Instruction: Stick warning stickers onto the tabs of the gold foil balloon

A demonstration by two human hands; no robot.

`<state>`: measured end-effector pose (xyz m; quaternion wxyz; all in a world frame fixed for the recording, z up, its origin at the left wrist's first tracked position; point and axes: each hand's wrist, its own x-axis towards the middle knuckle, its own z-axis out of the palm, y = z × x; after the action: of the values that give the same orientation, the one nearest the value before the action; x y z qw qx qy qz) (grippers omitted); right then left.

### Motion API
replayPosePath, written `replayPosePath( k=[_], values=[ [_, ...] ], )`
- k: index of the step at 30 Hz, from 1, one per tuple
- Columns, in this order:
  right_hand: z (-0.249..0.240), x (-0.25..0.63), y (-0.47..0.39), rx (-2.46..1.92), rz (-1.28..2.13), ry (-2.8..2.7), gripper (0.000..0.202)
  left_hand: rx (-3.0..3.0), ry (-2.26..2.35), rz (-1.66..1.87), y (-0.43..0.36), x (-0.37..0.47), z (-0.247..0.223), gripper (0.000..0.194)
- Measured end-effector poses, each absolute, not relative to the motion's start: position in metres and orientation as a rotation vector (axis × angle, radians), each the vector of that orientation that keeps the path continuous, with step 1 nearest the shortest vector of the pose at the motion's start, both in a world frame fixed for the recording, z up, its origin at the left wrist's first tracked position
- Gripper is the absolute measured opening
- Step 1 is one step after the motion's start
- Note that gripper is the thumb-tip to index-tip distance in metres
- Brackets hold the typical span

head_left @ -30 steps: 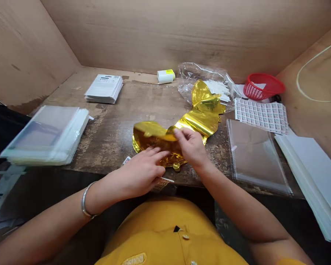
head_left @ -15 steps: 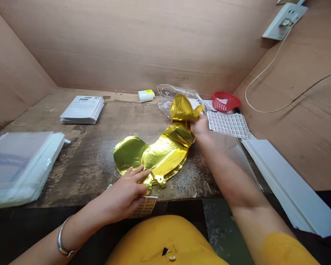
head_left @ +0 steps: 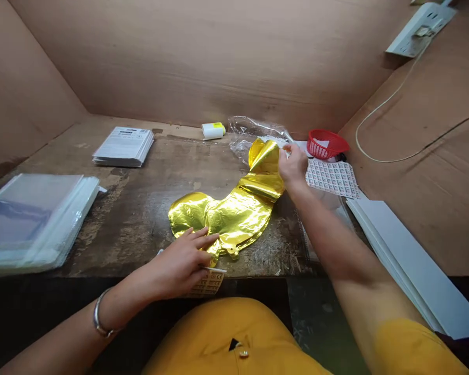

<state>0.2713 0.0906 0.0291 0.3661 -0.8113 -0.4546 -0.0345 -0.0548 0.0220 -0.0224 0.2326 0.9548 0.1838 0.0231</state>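
A shiny gold foil balloon (head_left: pixel 238 213), flat and creased, lies across the worn wooden table. Its lower left part is under the fingers of my left hand (head_left: pixel 189 260), which are spread and resting on the foil. A sheet of printed labels (head_left: pixel 209 284) shows beneath that hand at the table's front edge. At the far end, my right hand (head_left: pixel 294 164) is closed on the upper right edge of the foil. Clear plastic film (head_left: pixel 240 130) lies crumpled just behind the balloon.
Clear plastic sleeves (head_left: pixel 35 219) are stacked at the left, printed cards (head_left: pixel 123 147) behind them. A white bottle (head_left: pixel 213 130) lies at the back. Toward the right are a red basket (head_left: pixel 322 151), a sticker sheet (head_left: pixel 332 177), long white card strips (head_left: pixel 410 265) and a wall-mounted power strip (head_left: pixel 422 31).
The foil's far end has opened flatter, and its upper fold has changed shape. My right hand has moved slightly up and right with the edge. My left hand remains on the foil.
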Motion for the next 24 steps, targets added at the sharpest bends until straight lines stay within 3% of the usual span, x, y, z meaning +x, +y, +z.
replayPosePath(
  k=[2, 6, 9, 15, 24],
  values=[
    [0.036, 0.23, 0.051, -1.794, 0.017, -1.564, 0.026, 2.591, 0.496, 0.102, 0.019, -0.057, -0.016, 0.014],
    [0.031, 0.16, -0.038, -1.506, 0.75, -1.97, 0.049, 2.332, 0.615, 0.304, 0.007, -0.058, 0.0, 0.02],
    [0.015, 0.14, -0.069, -1.558, 1.1, -1.808, 0.016, 2.067, 0.776, 0.268, 0.001, -0.059, 0.007, 0.024],
    [-0.012, 0.142, -0.072, -1.556, 1.336, -1.347, 0.021, 1.989, 1.02, 0.201, 0.006, -0.075, 0.001, 0.028],
    [-0.022, 0.136, -0.09, -1.551, 1.465, -1.121, 0.022, 1.774, 0.916, 0.118, 0.003, -0.076, -0.008, 0.025]
  ],
)
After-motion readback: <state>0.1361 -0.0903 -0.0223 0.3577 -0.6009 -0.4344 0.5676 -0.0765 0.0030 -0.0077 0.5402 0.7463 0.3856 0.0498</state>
